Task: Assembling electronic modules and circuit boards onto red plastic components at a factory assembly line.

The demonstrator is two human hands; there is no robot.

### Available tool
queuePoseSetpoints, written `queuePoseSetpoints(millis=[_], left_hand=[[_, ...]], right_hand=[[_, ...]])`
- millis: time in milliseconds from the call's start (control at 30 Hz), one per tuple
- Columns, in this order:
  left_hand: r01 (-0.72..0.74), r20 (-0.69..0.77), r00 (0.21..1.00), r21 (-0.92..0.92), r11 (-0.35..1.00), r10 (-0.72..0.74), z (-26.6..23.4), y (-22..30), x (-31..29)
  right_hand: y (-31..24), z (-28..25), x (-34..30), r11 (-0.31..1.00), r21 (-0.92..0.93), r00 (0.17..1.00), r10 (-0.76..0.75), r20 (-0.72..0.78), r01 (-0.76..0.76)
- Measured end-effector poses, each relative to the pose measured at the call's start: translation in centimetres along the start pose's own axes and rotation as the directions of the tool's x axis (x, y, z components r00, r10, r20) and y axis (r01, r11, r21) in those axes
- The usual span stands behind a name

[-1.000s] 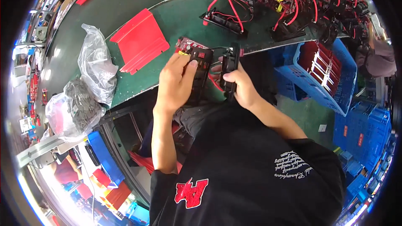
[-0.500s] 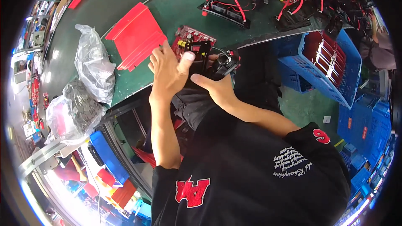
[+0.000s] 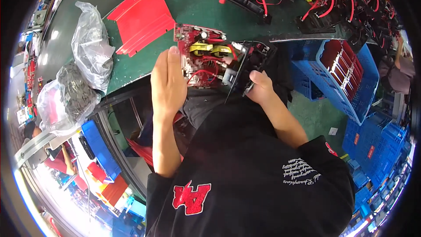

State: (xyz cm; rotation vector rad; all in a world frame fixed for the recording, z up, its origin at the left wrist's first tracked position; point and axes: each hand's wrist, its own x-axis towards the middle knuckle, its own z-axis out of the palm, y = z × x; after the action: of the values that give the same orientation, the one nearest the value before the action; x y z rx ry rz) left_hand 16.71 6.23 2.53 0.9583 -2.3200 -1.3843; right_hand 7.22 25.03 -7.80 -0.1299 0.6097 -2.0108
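Observation:
A red circuit board (image 3: 202,68) with yellow-wrapped components and red wires is held up between my hands, its face toward me. Joined to its right side by wires is a black end panel (image 3: 247,68), standing tilted. My left hand (image 3: 168,83) presses along the board's left edge with its fingers close together; its far fingertips are partly hidden. My right hand (image 3: 262,88) grips the panel's outer side, thumb on the near face, the other fingers hidden behind it. A bent red sheet-metal cover (image 3: 144,19) lies on the green bench (image 3: 193,6) beyond my left hand.
Clear plastic bags (image 3: 91,44) lie at the bench's left edge. Another black panel with red wires (image 3: 245,3) and several wired boards (image 3: 329,0) sit at the far right. A blue crate (image 3: 368,74) holding red boards stands right, above stacked blue crates (image 3: 372,142).
The board has been turned so its component side faces me, with the panel now at its right. My hands have moved apart, the right one shifting rightward along the panel.

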Motion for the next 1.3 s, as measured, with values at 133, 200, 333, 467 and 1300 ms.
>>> queuePoseSetpoints(millis=[133,200,333,467,1300], left_hand=[[-0.060,-0.122,0.990,0.108,0.992,0.073,-0.3,1.9,-2.0],[-0.142,-0.119,0.979,0.174,0.974,0.164,-0.4,1.9,-2.8],[-0.132,-0.078,0.987,0.092,0.987,0.139,-0.2,2.6,-4.1],[-0.028,-0.016,1.000,-0.066,0.997,0.027,0.1,4.5,-4.8],[-0.541,0.091,0.824,0.417,0.731,0.559,-6.0,-5.0,6.1]], right_hand=[[1.8,-0.7,-1.0,0.999,0.019,0.998,0.032,0.050,-0.033],[3.3,0.0,-1.2,0.993,-0.080,0.994,-0.075,0.080,0.082],[0.8,1.8,-0.2,0.989,0.150,1.000,0.004,0.029,-0.008],[0.4,0.2,0.3,0.929,0.325,0.973,0.118,0.196,-0.178],[-1.0,-1.3,-2.8,0.994,0.087,0.997,-0.063,0.036,0.060]])
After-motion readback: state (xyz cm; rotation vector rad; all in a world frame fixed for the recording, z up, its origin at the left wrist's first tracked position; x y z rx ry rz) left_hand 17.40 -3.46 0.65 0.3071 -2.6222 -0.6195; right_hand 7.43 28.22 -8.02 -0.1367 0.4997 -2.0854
